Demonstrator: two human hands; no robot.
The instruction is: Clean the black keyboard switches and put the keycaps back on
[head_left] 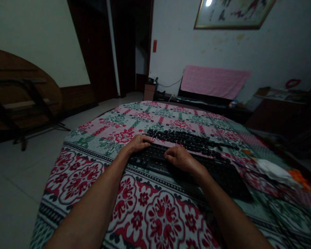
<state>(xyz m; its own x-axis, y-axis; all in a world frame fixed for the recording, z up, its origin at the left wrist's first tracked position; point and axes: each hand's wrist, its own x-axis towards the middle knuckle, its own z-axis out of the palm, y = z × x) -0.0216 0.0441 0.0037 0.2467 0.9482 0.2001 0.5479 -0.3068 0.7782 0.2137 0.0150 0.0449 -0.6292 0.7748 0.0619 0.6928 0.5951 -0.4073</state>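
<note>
A black keyboard (232, 178) lies on the patterned cloth in front of me, with many of its keys off and bare key sockets showing. My left hand (139, 143) grips its far left edge, fingers bent over the rim. Above the middle of the board, my right hand (180, 158) is closed, its thumb and fingers pressed together. Whatever is between those fingertips is too small and dark to make out. Just beyond the keyboard, loose black keycaps (191, 140) lie in a long row.
A flowered cloth (160, 221) covers the surface I work on. At the right are a white cloth (274, 169), an orange item (299, 178) and dark cables. A folded round table (23, 86) leans at the left; a pink towel (214, 81) hangs at the back.
</note>
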